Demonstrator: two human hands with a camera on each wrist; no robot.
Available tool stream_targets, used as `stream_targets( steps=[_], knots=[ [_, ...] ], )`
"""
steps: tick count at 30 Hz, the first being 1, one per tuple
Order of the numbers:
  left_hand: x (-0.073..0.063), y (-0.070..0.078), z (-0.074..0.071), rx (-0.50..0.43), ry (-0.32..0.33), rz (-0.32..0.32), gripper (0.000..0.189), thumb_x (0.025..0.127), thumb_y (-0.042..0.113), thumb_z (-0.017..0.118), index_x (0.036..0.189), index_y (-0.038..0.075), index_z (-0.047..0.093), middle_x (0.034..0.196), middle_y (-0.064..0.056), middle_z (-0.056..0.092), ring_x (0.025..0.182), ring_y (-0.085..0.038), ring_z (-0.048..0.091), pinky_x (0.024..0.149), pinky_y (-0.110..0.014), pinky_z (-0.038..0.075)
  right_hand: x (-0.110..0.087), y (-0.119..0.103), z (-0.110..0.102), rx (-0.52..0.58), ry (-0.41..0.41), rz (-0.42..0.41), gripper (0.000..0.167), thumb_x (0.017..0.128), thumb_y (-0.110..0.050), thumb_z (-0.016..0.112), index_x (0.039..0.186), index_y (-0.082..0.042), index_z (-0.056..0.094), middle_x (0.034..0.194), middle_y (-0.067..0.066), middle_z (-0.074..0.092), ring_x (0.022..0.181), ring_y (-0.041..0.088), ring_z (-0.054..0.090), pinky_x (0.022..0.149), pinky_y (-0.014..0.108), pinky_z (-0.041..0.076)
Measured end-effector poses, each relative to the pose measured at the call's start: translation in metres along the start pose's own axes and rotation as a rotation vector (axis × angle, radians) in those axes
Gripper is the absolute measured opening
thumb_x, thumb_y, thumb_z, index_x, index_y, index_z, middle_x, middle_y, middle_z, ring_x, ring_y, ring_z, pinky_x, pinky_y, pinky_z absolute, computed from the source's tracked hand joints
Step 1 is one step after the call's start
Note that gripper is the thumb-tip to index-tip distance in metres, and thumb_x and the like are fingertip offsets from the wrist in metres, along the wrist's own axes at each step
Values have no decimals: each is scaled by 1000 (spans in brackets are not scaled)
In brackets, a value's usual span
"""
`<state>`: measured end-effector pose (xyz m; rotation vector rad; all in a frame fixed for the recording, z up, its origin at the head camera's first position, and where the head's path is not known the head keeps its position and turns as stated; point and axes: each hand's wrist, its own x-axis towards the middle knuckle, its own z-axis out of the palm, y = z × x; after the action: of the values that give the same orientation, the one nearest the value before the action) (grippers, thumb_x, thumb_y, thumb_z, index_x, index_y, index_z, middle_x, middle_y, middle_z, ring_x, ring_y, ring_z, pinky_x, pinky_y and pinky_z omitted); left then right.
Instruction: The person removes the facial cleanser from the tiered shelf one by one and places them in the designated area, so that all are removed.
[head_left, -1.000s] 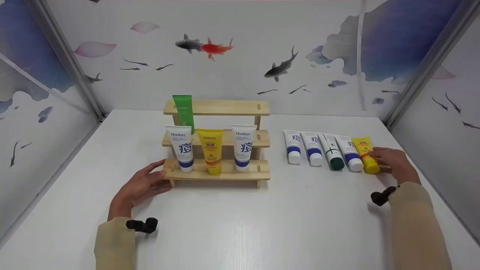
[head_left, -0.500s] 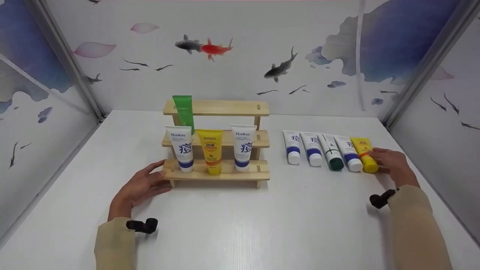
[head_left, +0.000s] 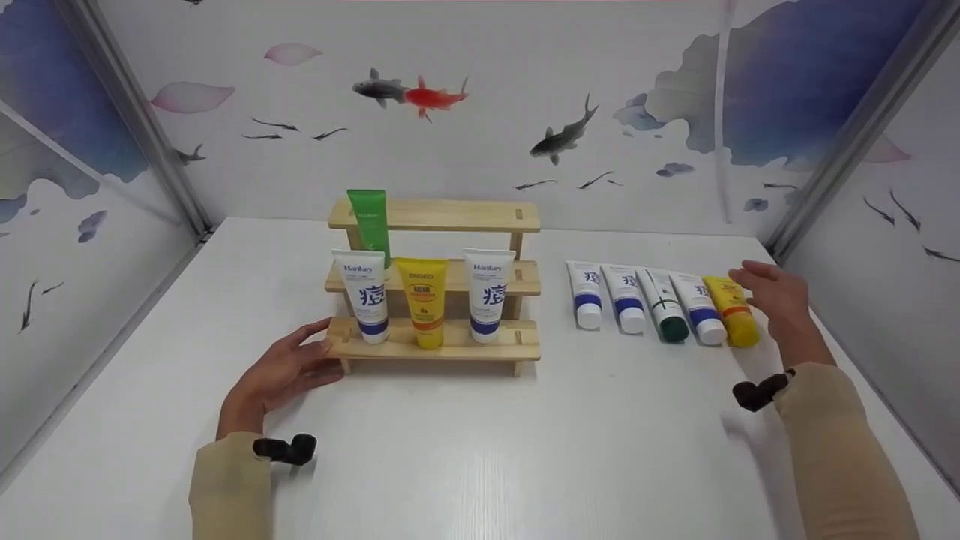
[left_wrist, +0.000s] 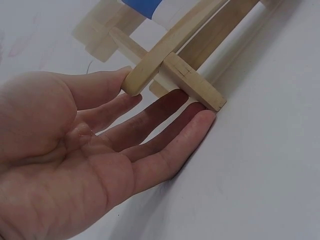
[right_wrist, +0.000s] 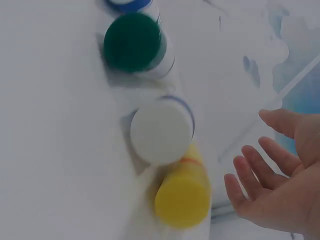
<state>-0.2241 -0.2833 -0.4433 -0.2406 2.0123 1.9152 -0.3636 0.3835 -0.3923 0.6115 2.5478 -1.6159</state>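
Observation:
A three-tier wooden display rack (head_left: 435, 352) stands left of centre on the table. My left hand (head_left: 285, 373) holds its lower left end. In the left wrist view, the thumb is against the shelf end and the other fingers reach under it to the leg. On the bottom tier stand two white tubes (head_left: 487, 296) and a yellow tube (head_left: 424, 304) between them. A green tube (head_left: 370, 225) stands on the tier behind. My right hand (head_left: 780, 296), fingers spread and holding nothing, hovers just right of another yellow tube (head_left: 731, 311) lying on the table.
Left of that lying yellow tube, several white tubes lie in a row, one with a dark green cap (head_left: 673, 328). White panels (head_left: 480, 150) printed with fish enclose the table (head_left: 480, 450) at the back and sides.
My right hand has let go of the lying yellow tube and moved up and away from it. My left hand stays at the rack.

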Motion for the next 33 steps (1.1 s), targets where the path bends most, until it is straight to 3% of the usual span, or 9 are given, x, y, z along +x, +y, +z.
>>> stream_targets(
  steps=[8, 15, 26, 33],
  knots=[
    [0, 1, 1, 8, 0, -4, 60, 109, 18, 40, 163, 22, 13, 161, -24, 29, 134, -31, 52, 112, -42, 48, -34, -56, 31, 38, -30, -233, 73, 94, -57, 55, 155, -23, 36, 161, 5, 38, 144, 22, 45, 117, 30, 42],
    [0, 3, 3, 49, 14, -6, 60, 108, 20, 41, 162, 21, 14, 160, -25, 30, 136, -35, 50, 110, -42, 51, -69, -89, 58, -19, -144, -452, 73, 96, -57, 54, 156, -21, 34, 160, 6, 39, 142, 23, 47, 115, 29, 44],
    [-1, 1, -3, 21, -11, 10, 67, 107, 23, 48, 163, 20, 12, 160, -26, 29, 129, -30, 55, 108, -39, 52, -115, -145, 103, -10, -347, -604, 68, 97, -46, 61, 155, -21, 35, 158, 6, 43, 140, 25, 49, 111, 35, 48],
    [0, 1, -2, 0, -2, -9, 65, 107, 23, 47, 162, 23, 13, 161, -24, 30, 125, -27, 57, 109, -39, 51, -139, -178, 134, 48, -421, -663, 67, 94, -42, 67, 153, -22, 39, 157, 5, 44, 140, 25, 49, 113, 42, 48]
  ],
)
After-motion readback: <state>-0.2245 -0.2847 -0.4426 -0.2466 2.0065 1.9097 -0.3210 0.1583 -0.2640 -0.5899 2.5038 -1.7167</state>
